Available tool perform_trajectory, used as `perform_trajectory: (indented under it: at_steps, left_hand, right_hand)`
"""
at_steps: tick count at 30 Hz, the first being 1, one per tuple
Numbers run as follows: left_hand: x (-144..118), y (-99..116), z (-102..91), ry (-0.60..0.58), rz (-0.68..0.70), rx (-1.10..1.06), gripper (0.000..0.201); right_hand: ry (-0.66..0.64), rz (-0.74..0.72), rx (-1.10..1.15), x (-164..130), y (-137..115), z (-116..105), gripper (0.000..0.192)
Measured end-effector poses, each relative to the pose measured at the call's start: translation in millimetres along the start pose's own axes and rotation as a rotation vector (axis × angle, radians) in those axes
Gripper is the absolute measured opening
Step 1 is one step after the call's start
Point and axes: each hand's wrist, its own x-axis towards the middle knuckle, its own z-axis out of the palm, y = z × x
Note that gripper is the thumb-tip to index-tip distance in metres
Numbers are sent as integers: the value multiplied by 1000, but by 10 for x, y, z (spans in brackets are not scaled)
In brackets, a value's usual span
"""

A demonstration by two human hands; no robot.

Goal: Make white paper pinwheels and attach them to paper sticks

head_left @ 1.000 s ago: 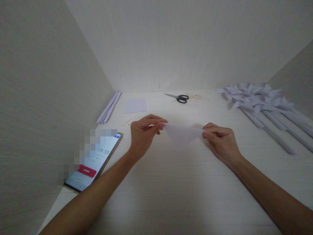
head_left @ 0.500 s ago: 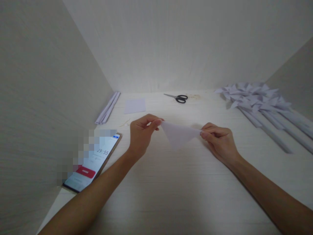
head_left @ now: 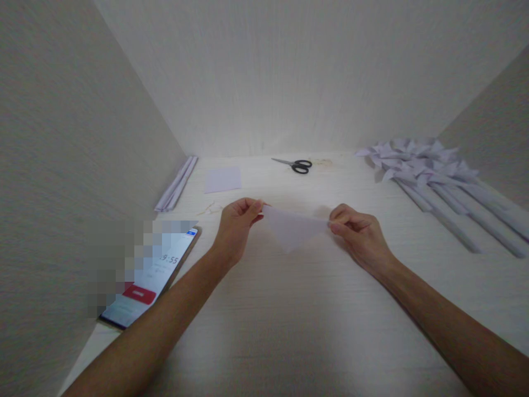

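Note:
A small white sheet of paper [head_left: 290, 230], folded into a triangle, is stretched between my two hands with its point hanging toward me. Its left corner is pinched between the thumb and fingers of my left hand [head_left: 238, 227]. At the opposite corner, my right hand [head_left: 360, 234] pinches the paper the same way. The triangle is held over the pale table top [head_left: 289, 325], its upper edge nearly level.
Scissors [head_left: 298, 166] with black handles lie near the back wall, left of them a square paper [head_left: 222, 180]. Rolled paper sticks [head_left: 177, 184] rest along the left wall. A phone [head_left: 152, 281] stands by my left forearm. Several paper pinwheels [head_left: 430, 168] on sticks lie at right.
The whole view has shifted slightly, so things appear a little further left. Both hands keep their pinch on the paper triangle, which looks slightly more spread.

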Motion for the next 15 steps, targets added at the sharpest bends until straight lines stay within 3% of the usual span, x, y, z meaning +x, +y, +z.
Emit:
perform_trajectory:
  at_steps: [7, 15]
  left_hand:
    - [-48, 25, 59, -105, -56, -76, 22]
    - [-32, 28, 35, -108, -155, -146, 21]
  right_hand:
    - [-101, 217, 289, -19, -90, 87, 19]
    - [-164, 294, 491, -19, -107, 99, 20]
